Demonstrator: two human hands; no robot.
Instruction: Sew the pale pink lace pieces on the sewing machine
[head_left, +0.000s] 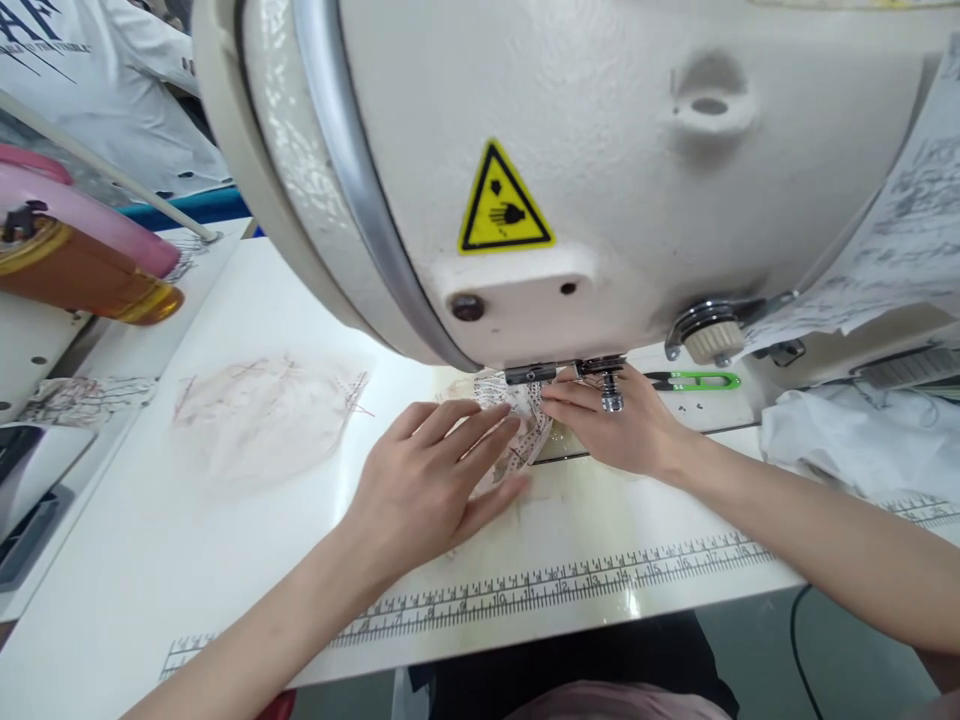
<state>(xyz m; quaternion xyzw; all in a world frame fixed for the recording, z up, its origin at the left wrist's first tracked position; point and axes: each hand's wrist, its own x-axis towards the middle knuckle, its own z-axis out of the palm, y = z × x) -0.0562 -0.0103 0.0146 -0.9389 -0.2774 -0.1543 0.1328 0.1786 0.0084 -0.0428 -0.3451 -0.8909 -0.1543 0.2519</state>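
A small piece of patterned fabric [531, 432], white with dark dots and reddish marks, lies under the head of a sewing machine [600, 180]. My left hand [431, 475] rests over its left side, fingers stretched out and slightly apart, thumb pointing right. From the right, my right hand [626, 425] reaches in with its fingertips together at the fabric's edge, seemingly pinching it. Metal parts with a knurled screw [612, 392] stand in front of some of its fingers. The needle and the stitching point are hidden.
Green-handled thread snips [705, 381] lie behind my right hand. A ruler strip [525, 597] runs along the table's front edge. White cloth [862, 445] is bunched at right. A pink bottle [90, 205] and an amber container [82, 270] stand at left. Beyond them is a person in white [112, 100].
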